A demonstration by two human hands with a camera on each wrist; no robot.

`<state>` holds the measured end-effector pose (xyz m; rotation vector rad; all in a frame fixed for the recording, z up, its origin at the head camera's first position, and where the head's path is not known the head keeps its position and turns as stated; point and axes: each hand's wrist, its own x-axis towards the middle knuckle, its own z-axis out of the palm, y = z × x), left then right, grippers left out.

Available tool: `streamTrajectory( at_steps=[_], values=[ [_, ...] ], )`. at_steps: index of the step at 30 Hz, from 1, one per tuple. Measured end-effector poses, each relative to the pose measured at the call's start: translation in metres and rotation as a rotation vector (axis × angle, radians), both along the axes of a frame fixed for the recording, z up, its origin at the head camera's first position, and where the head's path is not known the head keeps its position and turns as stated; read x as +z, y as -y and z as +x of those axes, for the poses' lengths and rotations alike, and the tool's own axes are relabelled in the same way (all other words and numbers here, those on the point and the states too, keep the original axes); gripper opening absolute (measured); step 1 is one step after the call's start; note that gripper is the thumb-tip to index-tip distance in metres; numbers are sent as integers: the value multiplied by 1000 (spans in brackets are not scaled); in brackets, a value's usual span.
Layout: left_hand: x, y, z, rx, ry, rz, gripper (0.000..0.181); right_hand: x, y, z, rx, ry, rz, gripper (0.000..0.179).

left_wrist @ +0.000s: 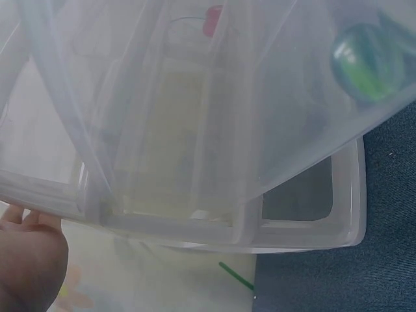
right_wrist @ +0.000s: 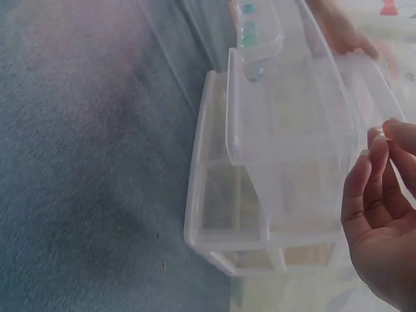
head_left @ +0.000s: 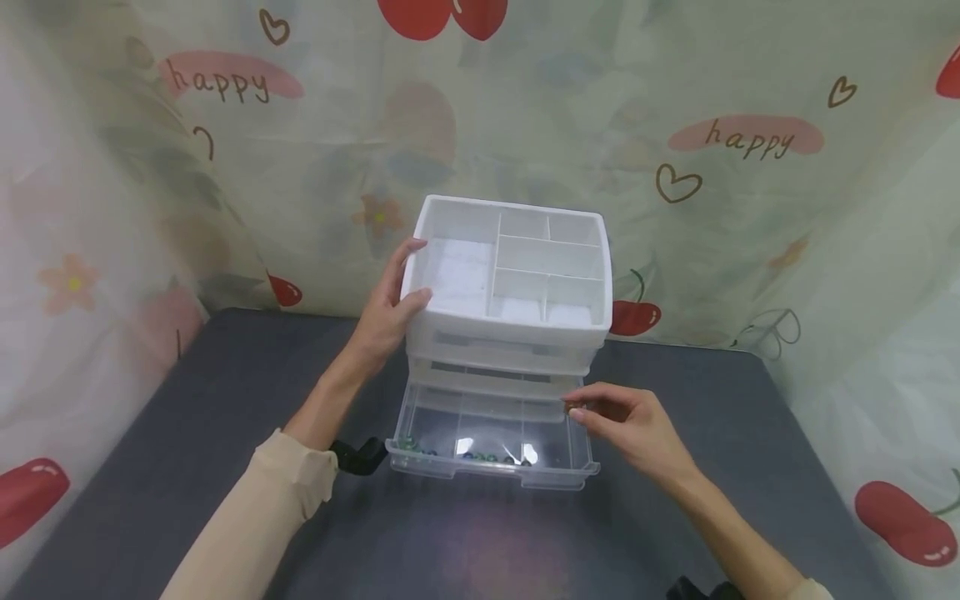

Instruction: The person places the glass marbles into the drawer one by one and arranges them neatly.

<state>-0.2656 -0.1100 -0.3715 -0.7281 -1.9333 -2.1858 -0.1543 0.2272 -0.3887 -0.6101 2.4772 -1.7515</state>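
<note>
A white plastic drawer organizer (head_left: 508, 332) stands on the table, its top tray split into several compartments. My left hand (head_left: 386, 304) grips its left side, thumb over the top rim. Below, a clear drawer (head_left: 487, 473) is pulled out toward me. Several green and blue glass marbles (head_left: 491, 457) lie along its front wall; a green marble (left_wrist: 369, 63) shows large in the left wrist view. Over the drawer's right edge, my right hand (head_left: 637, 425) pinches a small orange marble (right_wrist: 388, 130) between thumb and fingertips, which mostly cover it.
The dark grey table (head_left: 480, 542) spreads out around the organizer. Behind and beside it hangs a printed curtain (head_left: 525, 100) with cherries and lettering. Black wrist straps (head_left: 360, 456) show at my wrists.
</note>
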Motion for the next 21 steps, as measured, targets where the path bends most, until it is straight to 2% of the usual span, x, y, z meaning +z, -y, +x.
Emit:
streamTrajectory(
  at_steps=[7,21],
  values=[
    [1,0,0,-6,-3,10,60,3,12,-3,5,8,17,19],
    [0,-2,0,-8,-2,19,60,9,41,-17,97,88,65,19]
  ],
)
